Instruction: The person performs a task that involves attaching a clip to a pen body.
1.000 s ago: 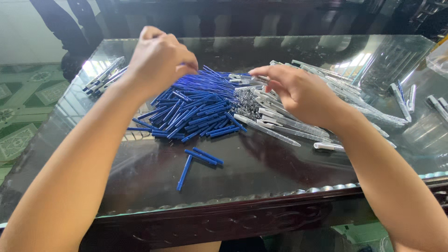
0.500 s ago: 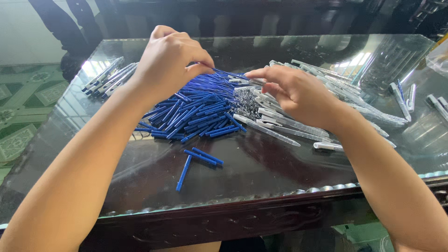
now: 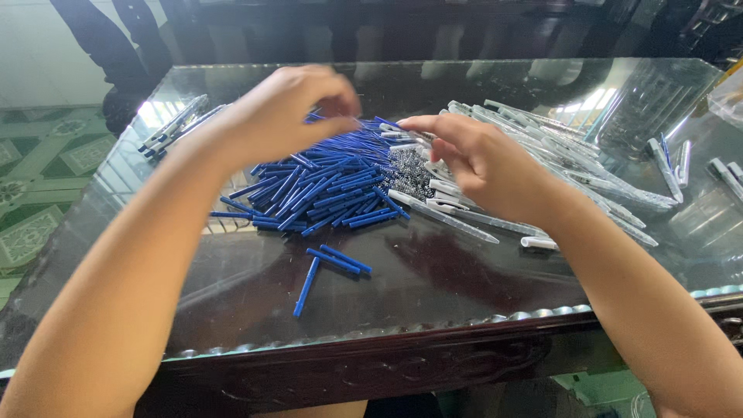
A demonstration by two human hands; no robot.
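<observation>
Two hands meet over the parts; left hand [image 3: 282,116] pinched narrow, contents hidden; right hand [image 3: 487,166] curled, grip unclear; blue rods [image 3: 325,182] heaped at its 9 o'clock, clear tubes [image 3: 557,166] at 3, springs [image 3: 406,166] between, sorted within reach.

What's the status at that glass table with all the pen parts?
Left hand and right hand close together above the heap of blue plastic pen tubes, fingertips pinched; contents unclear. Clear plastic pen barrels piled to the right. Nothing blocking.
</observation>
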